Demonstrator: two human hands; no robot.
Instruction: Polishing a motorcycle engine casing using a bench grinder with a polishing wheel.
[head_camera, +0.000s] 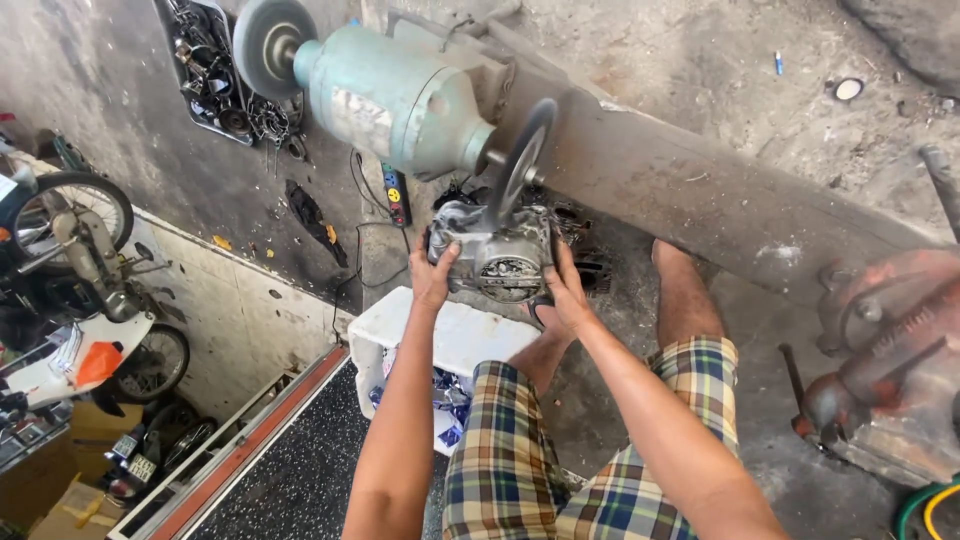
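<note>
I hold a grey metal engine casing (497, 256) with both hands, pressed up against the spinning wheel (522, 160) of a pale green bench grinder (400, 95). My left hand (432, 274) grips the casing's left side. My right hand (565, 292) grips its right side and underside. The grinder sits on a long wooden bench (700, 195), and a second wheel (265, 40) shows on its far end. My legs in plaid shorts (520, 460) are below.
A white foam box (455, 335) stands on the floor under my arms. A tray of metal parts (215, 75) and a power strip (395, 195) lie beyond the grinder. A rusty vise (890, 350) sits at right. Motorcycles (80, 290) are parked at left.
</note>
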